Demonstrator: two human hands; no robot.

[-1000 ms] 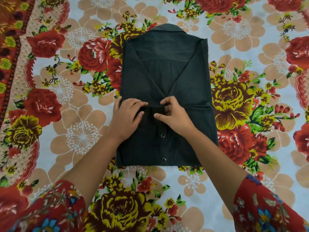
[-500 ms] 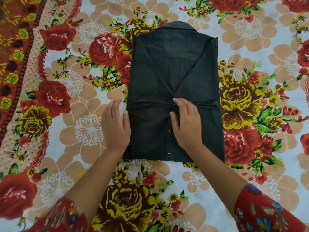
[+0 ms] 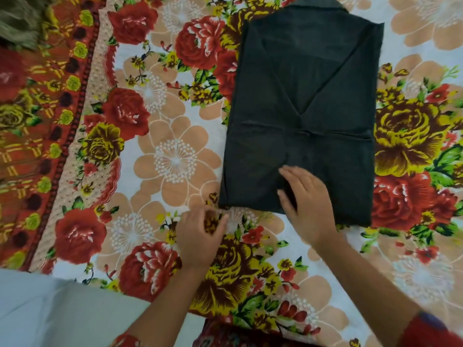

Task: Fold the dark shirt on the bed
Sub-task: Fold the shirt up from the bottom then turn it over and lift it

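my dark shirt (image 3: 300, 96) lies in a neat rectangle on the bed (image 3: 175, 159). right hand (image 3: 308, 204) flat on its near edge, left hand (image 3: 198, 236) loose and empty beside the corner. i'd pinch both near corners and fold up evenly.

The shirt (image 3: 300, 101) is plain dark charcoal with a faint green cast and carries no print. The bedsheet (image 3: 175, 159) has a white ground with large red roses, yellow-and-brown roses, peach flowers with white dotted centres, and green leaves. Along the left of the frame its border (image 3: 37, 146) is orange-red with yellow-green rosettes and dark spots, edged by a beige dotted strip. A sleeve (image 3: 436, 331) at lower right is red with a blue-touched floral print. The lower left corner shows a plain pale grey surface (image 3: 50, 309).
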